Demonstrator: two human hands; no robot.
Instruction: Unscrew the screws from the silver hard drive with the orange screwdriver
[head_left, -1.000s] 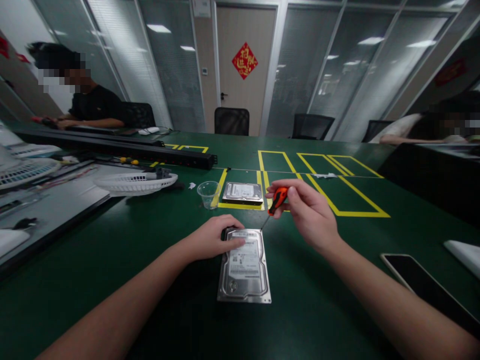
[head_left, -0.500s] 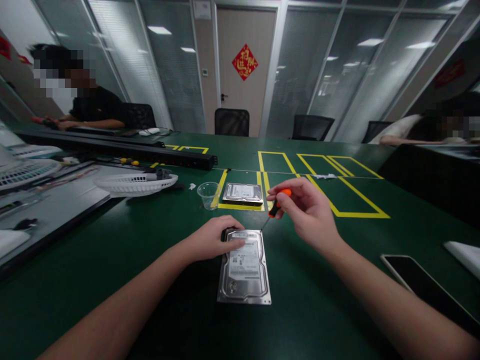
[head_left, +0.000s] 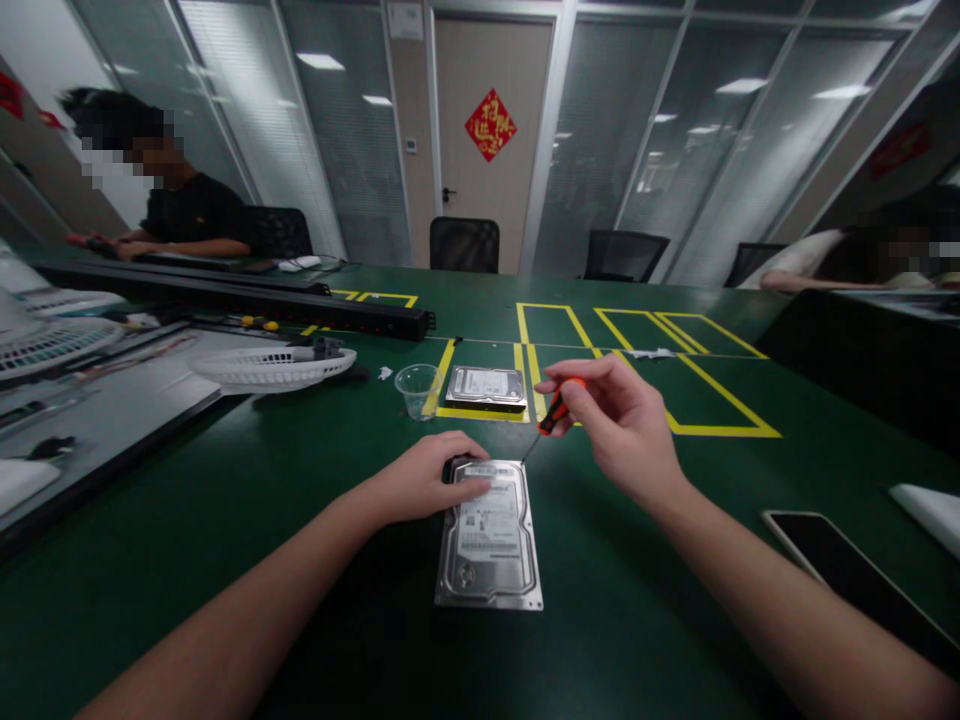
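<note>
A silver hard drive (head_left: 491,550) with a white label lies flat on the green table, long side toward me. My left hand (head_left: 442,475) grips its far left corner, the thumb resting on the label. In my right hand (head_left: 619,415) is a screwdriver (head_left: 556,408) with an orange and black handle, held tilted between thumb and fingers. Its thin shaft reaches down to the drive's far right corner. Beyond, a second hard drive (head_left: 486,387) lies inside a yellow tape outline. A clear plastic cup (head_left: 418,391) stands just left of that drive.
White fan grilles (head_left: 270,368) and a long black bar (head_left: 247,300) lie at the left. A phone (head_left: 855,575) rests at the right, near a dark box (head_left: 862,350). One person (head_left: 199,215) sits at the far left, another at the far right.
My right hand has shifted very slightly and the screwdriver handle leans a little more to the right. My left hand and the drive have stayed in place.
</note>
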